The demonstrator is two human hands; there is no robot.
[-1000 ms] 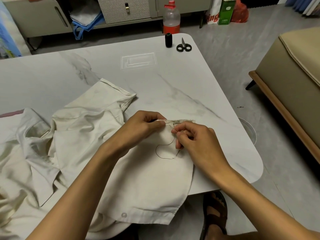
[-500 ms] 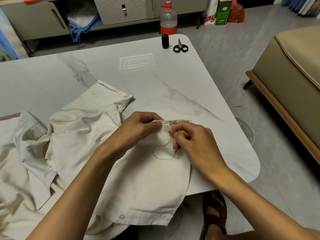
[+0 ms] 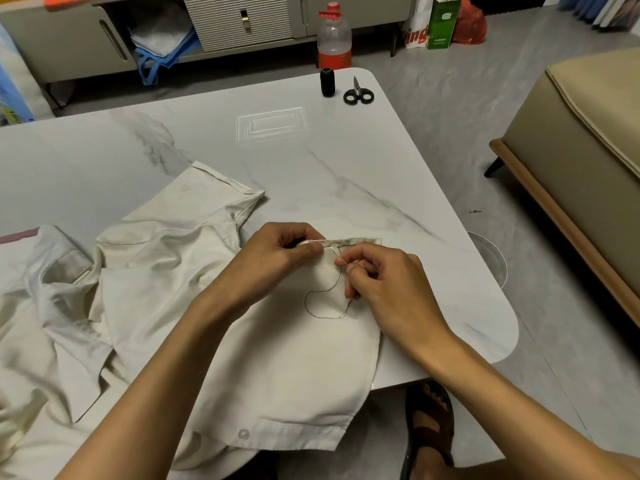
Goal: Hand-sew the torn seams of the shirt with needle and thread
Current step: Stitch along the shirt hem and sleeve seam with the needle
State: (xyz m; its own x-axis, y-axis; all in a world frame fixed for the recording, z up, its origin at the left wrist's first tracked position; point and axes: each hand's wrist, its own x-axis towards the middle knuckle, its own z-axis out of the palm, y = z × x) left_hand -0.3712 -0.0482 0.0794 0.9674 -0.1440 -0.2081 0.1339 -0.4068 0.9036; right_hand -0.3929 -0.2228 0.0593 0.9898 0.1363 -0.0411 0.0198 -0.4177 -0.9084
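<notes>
The shirt (image 3: 173,271) covers the desk (image 3: 311,161) from 9 to 6 o'clock, cut off at the left edge of the frame. The left hand (image 3: 277,258) pinches the folded seam. At its 3 o'clock the right hand (image 3: 384,282) pinches the needle (image 3: 338,256), whose tip is hard to make out. Black thread (image 3: 311,306) loops at 6 o'clock. Both grips match half a second ago.

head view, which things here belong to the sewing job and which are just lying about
For the job: shirt, held at the seam by the left hand; needle, pinched by the right hand; black thread; thread spool and scissors at the far edge of the table.
Lying about: plastic bottle, green carton, red bag, blue bag, beyond the table.
</notes>
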